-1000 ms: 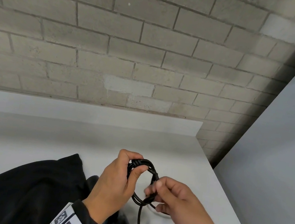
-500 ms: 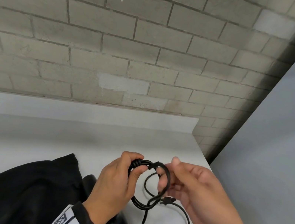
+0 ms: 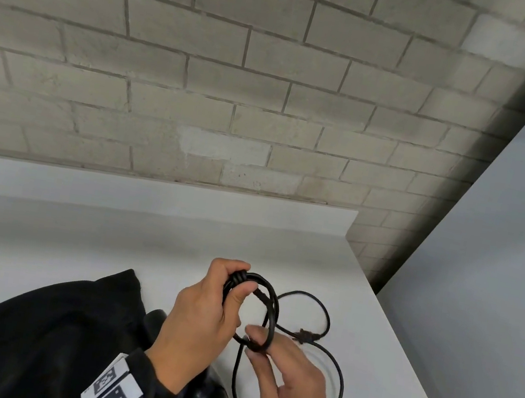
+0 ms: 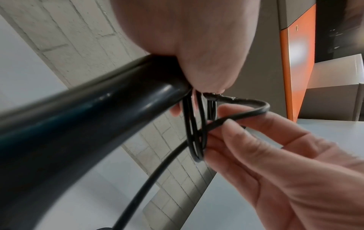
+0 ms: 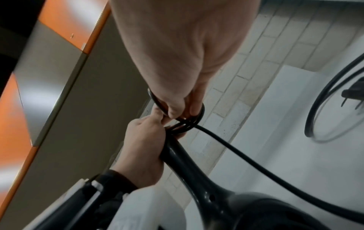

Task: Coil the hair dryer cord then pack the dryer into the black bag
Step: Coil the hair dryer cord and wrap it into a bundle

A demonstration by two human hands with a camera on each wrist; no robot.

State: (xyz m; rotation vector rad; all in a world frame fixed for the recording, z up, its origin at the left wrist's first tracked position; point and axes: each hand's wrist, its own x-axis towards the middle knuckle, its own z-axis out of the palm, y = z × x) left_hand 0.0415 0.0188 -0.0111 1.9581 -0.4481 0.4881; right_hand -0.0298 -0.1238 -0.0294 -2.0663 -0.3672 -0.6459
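Left hand (image 3: 199,320) grips thin black cord coil (image 3: 264,317) against dryer handle; right hand (image 3: 288,387), back at coil bottom, pinches it. Plug-end loop dropped onto white counter (image 3: 108,242); coiling unfinished.

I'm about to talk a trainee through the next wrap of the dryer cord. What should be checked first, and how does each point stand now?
1. Left hand grips the finished coil at the handle end: ok.
2. Right hand pinches the coil's lower end: ok.
3. Loose cord free of knots: cannot tell.
4. Plug clear of the coil, on the table: ok.
5. All cord coiled: not ok.
6. Black bag mouth open: cannot tell.
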